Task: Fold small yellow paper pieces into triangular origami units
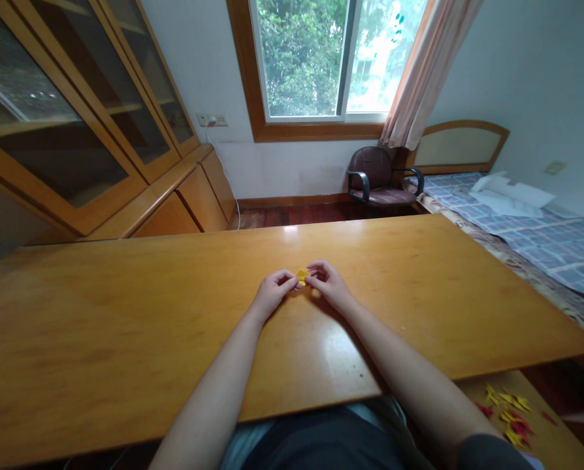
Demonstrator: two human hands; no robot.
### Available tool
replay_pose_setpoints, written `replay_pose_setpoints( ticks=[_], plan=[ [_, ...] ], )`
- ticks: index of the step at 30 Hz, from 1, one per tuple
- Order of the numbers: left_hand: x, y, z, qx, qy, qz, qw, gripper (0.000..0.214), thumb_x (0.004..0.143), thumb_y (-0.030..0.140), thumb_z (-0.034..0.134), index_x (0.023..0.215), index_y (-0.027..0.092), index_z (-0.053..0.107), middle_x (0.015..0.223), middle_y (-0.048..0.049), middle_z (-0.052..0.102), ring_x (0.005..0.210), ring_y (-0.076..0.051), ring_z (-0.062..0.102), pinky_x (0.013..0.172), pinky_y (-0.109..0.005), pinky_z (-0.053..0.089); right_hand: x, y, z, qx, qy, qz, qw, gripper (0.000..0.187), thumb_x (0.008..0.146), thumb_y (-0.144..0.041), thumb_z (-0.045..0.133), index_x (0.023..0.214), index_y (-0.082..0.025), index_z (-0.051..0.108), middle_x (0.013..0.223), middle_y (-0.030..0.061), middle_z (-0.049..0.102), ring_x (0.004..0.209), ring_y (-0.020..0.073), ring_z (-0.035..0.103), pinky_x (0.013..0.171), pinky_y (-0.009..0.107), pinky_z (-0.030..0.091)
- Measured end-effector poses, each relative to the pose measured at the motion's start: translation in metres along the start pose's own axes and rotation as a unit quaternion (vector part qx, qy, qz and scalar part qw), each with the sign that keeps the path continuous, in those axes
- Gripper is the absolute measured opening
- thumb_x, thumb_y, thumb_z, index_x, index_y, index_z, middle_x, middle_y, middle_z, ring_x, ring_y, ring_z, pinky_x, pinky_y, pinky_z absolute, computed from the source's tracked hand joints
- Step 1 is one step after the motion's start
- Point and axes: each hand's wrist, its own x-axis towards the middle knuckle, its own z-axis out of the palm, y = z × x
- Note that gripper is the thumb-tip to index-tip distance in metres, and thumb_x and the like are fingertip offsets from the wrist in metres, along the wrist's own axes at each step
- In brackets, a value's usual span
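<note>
A small yellow folded paper piece (302, 275) is held just above the wooden table (125, 326), near its middle. My left hand (274, 292) pinches the piece's left side with closed fingers. On its right side my right hand (327, 281) pinches it too, fingers curled. Both forearms reach in from the near edge of the table.
Several small yellow and red folded paper pieces (508, 412) lie on a lower surface at the bottom right. A dark office chair (380, 176) stands under the window. A bed (527, 228) runs along the right, and glass-door cabinets (76, 130) line the left wall.
</note>
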Motion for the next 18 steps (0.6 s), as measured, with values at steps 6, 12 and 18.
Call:
replay_pose_setpoints(
  ticks=[6, 12, 18],
  plan=[
    [0.0011, -0.0010, 0.0001, 0.007, 0.007, 0.001, 1.000, 0.024, 0.079, 0.040, 0.067, 0.078, 0.016, 0.066, 0.078, -0.0035, 0.073, 0.075, -0.017, 0.067, 0.076, -0.028, 0.051, 0.0013, 0.0019, -0.0005, -0.012, -0.010, 0.007, 1.000, 0.037, 0.074, -0.034, 0.075, 0.104, -0.022, 0.056, 0.087, 0.0000, 0.063, 0.080, 0.0145, 0.061, 0.072, 0.028, 0.048],
    [0.0003, -0.0005, 0.0004, 0.032, -0.002, 0.012, 0.999, 0.023, 0.081, 0.039, 0.065, 0.078, 0.016, 0.067, 0.078, -0.0030, 0.072, 0.076, -0.017, 0.066, 0.076, -0.027, 0.050, 0.0021, 0.0072, 0.0001, -0.056, -0.002, 0.002, 0.998, 0.035, 0.075, -0.036, 0.073, 0.104, -0.022, 0.059, 0.087, -0.0009, 0.061, 0.078, 0.0140, 0.058, 0.073, 0.028, 0.047],
    [-0.0001, 0.0020, 0.0012, 0.023, -0.009, -0.001, 1.000, 0.026, 0.080, 0.042, 0.066, 0.077, 0.016, 0.066, 0.079, -0.0038, 0.073, 0.075, -0.018, 0.066, 0.074, -0.028, 0.051, 0.0025, 0.0029, 0.0007, -0.030, 0.001, 0.006, 1.000, 0.034, 0.074, -0.034, 0.073, 0.102, -0.023, 0.058, 0.082, -0.0019, 0.060, 0.076, 0.0139, 0.057, 0.071, 0.028, 0.045]
  ],
)
